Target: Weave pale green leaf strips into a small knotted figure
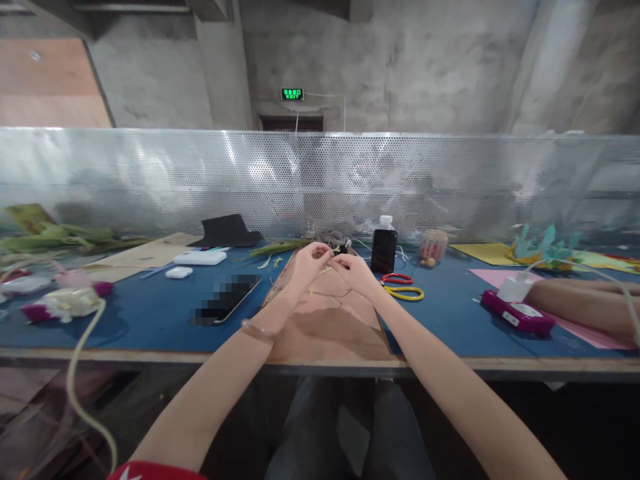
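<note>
Over the far part of a brown board (325, 337), my left hand (311, 261) and my right hand (354, 273) come close together, fingertips pinched. A thin pale strip (326, 270) shows between the fingertips; its ends and exact kind are too small to make out. Past my hands lies a tangle of greyish cords or fibres (330, 237). To the right of my right hand are scissors (403, 292) with one red and one yellow handle.
A dark bottle with a white cap (384, 248) stands behind the scissors, beside a clear jar (434, 245). A phone (230, 300) and a white case (179, 273) lie left. Purple power strip (517, 313) and another person's arm (585, 300) are right. Perforated metal screen (200, 180) rises behind.
</note>
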The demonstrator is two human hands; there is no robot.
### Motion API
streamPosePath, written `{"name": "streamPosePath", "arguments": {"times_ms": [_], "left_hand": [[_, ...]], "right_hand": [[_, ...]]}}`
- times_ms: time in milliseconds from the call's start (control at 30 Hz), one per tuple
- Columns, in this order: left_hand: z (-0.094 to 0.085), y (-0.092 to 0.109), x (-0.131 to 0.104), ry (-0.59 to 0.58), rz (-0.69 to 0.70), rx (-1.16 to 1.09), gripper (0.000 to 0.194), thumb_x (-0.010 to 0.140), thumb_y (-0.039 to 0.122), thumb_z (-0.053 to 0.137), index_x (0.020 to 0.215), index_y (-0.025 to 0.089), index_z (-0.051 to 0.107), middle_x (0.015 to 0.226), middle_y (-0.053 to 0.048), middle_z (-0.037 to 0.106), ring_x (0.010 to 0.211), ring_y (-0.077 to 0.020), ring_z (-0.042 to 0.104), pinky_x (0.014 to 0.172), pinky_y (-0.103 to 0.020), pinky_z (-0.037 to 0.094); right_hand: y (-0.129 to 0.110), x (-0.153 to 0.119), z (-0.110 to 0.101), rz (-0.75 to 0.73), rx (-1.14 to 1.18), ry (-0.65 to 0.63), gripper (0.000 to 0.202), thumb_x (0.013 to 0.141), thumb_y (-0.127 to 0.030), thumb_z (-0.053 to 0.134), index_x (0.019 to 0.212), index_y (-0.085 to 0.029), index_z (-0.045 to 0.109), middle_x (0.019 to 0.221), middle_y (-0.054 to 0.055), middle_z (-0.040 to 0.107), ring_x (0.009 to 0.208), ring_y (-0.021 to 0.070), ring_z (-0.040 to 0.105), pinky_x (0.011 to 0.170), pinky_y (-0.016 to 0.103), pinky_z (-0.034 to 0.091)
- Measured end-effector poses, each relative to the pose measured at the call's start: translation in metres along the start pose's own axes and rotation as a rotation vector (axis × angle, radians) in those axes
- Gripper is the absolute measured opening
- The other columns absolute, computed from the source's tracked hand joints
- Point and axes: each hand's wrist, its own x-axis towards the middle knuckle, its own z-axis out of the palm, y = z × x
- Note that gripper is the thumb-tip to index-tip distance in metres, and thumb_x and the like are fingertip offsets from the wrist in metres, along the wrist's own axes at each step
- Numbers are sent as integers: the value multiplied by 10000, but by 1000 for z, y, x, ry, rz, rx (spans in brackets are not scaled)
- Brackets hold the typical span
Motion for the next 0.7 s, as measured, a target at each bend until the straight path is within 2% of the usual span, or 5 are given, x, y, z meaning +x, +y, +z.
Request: {"name": "streamPosePath", "arguments": {"times_ms": [200,400,533,700], "left_hand": [[6,-2,0,-74,-91,-141,184,844,257,511,950,113,554,865,-35,590,702,-123,577,616,-284,499],[1,-3,3,-155,-157,-204,170,846,252,509,927,110,554,784,-12,580,599,-91,550,533,-234,479],[-3,-1,5,-143,-178,-246,173,845,248,511,942,111,553,807,-19,587,632,-102,566,559,-249,490],[-7,3,8,-106,-173,-282,173,845,244,510,948,111,553,826,-23,591,661,-112,576,599,-273,500]], "right_hand": [[8,3,-1,103,-19,-46,234,865,-312,484,867,-101,584,800,7,598,688,123,582,616,274,491],[11,2,-2,172,-113,-132,264,875,-334,462,926,-101,574,821,11,597,672,120,580,593,265,495],[11,3,-5,196,-267,-210,249,884,-322,451,962,-112,559,819,19,597,648,101,579,580,257,497],[29,-1,-31,225,-618,-271,239,875,-292,469,1049,-143,537,1041,70,564,875,159,568,752,349,483]]}}
